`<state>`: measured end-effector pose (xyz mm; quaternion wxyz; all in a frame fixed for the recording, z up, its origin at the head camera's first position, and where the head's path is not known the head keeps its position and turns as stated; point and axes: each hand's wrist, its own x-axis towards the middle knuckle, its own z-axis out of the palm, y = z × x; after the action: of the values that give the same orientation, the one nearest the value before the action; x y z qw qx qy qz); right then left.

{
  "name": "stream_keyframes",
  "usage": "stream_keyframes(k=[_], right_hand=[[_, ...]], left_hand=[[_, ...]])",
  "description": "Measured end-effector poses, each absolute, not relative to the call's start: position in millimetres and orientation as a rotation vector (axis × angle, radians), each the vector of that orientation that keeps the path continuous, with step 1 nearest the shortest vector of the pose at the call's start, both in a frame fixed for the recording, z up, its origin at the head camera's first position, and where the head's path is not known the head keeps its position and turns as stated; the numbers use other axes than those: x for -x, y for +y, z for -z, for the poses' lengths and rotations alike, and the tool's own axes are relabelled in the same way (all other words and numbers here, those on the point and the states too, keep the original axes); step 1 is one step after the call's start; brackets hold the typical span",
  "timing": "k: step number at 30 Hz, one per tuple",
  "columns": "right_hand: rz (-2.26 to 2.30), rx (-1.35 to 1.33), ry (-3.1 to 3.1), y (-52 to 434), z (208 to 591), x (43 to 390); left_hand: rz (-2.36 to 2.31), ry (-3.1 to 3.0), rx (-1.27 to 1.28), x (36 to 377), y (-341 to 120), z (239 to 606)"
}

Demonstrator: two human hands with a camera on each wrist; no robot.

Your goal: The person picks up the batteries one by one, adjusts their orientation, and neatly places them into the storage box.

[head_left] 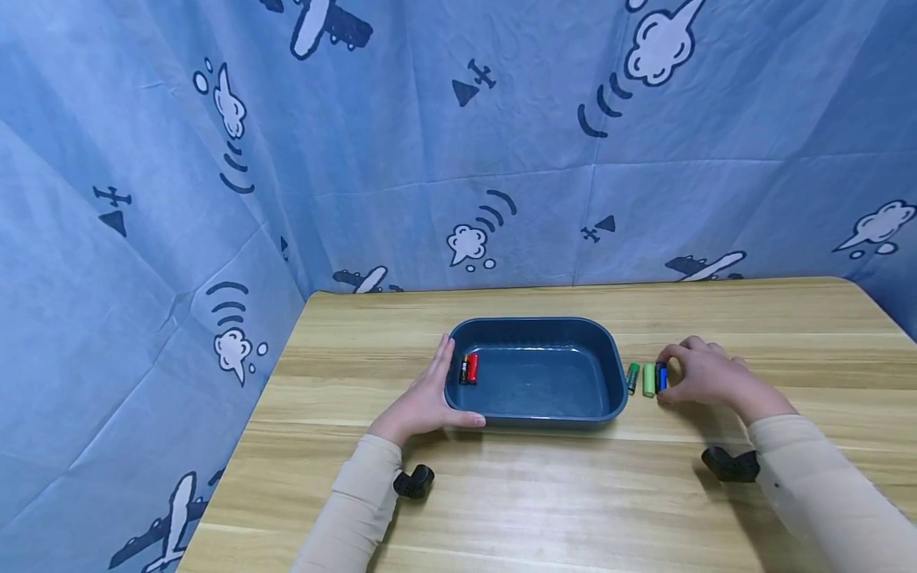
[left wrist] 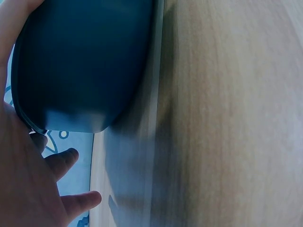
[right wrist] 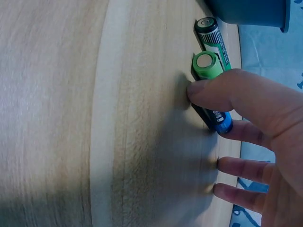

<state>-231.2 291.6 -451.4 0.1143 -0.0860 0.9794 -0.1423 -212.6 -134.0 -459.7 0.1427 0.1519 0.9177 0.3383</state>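
Blue battery (head_left: 662, 377) lies on the wooden table (head_left: 544, 493) at the fingertips of the right hand (head_left: 705, 376), pinched lengthwise between thumb and index finger while the other fingers are spread apart; pale lettering shows on its blue part, too small to read. Just left of it lie a light green battery (head_left: 649, 380) and a dark green battery (head_left: 633, 378) with white markings that cannot be read. Farther left, the left hand (head_left: 428, 398), spread, touches the corner of a dark blue tray (head_left: 537, 382) holding a red battery (head_left: 473, 368) and a black battery (head_left: 463, 371).
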Motion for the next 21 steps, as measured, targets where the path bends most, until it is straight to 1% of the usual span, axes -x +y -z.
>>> stream_keyframes(k=[13, 21], right_hand=[[0.441, 0.372, 2.9, 297, 449, 231], [0.573, 0.46, 2.905, 301, 446, 232]], left_hand=[[-0.97, 2.647, -0.435, 212, -134, 459], [-0.976, 2.647, -0.446, 212, -134, 459]])
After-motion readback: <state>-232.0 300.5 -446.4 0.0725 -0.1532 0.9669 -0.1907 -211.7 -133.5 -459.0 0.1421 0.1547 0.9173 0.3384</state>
